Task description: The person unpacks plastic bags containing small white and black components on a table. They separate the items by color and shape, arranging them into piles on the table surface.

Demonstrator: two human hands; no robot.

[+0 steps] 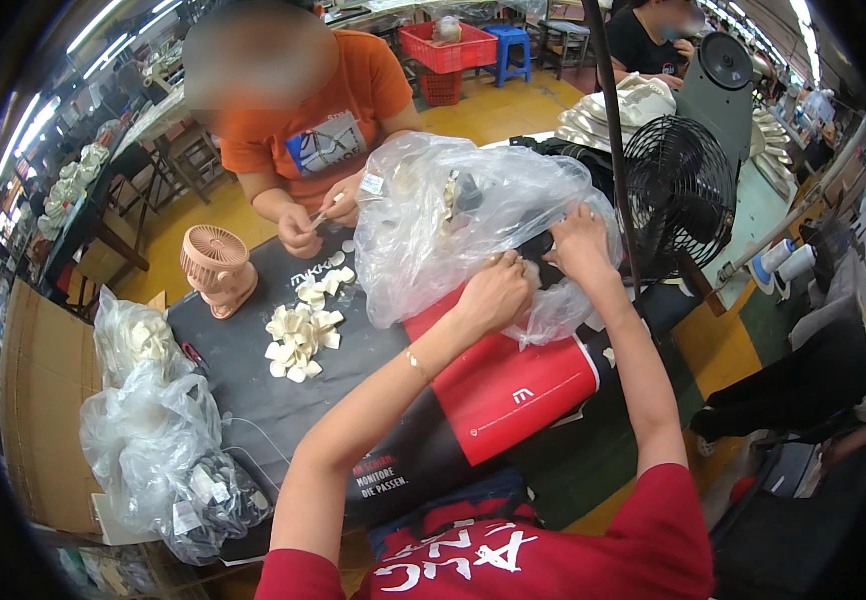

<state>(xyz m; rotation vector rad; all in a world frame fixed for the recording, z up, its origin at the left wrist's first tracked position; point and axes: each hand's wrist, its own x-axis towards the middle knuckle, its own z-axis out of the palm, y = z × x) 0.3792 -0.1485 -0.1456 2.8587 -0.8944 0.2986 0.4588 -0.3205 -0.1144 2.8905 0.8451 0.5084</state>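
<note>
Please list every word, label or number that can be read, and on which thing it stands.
I give place and look, without copying wording.
Red panel: white emblem; small line too tiny to read.
Black table covering: white and red lettering.
Wearer's red shirt: large white characters.
Orange shirt: chest print, unclear.
Large clear bag: tag, too small.
Lower-left clear bag: labels, too small.
</note>
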